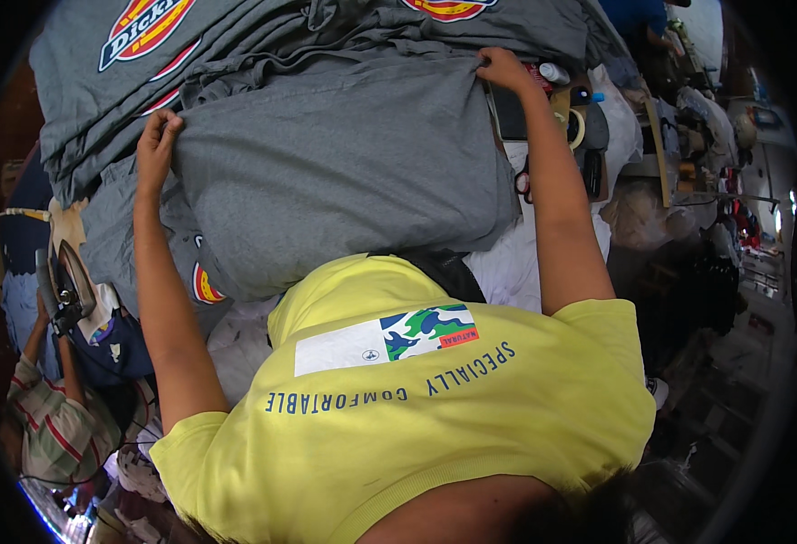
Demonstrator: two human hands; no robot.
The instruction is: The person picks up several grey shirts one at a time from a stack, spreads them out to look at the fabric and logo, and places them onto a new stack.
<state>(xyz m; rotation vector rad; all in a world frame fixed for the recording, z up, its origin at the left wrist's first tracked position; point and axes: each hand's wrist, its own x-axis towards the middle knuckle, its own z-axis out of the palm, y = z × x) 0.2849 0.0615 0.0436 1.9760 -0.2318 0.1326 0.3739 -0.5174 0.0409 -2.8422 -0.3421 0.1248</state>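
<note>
A grey T-shirt (335,163) is spread out before me, its near part hanging toward my body. My left hand (157,143) pinches its far left corner between thumb and fingers. At the far right corner, my right hand (502,70) grips the same cloth, arm stretched out. The fabric runs fairly flat between the two hands, with soft creases. Beyond it lies a heap of grey shirts (81,109) with a red, yellow and white printed emblem (148,25). Part of another emblem (206,283) shows under the cloth's left edge.
Right of the shirt are scissors (523,184), a tape roll (577,129) and small bottles on a board. White cloth (539,258) lies below them. At the left, a person in a striped shirt (58,426) works near an iron (72,281). Another person in blue (636,16) is at the far right.
</note>
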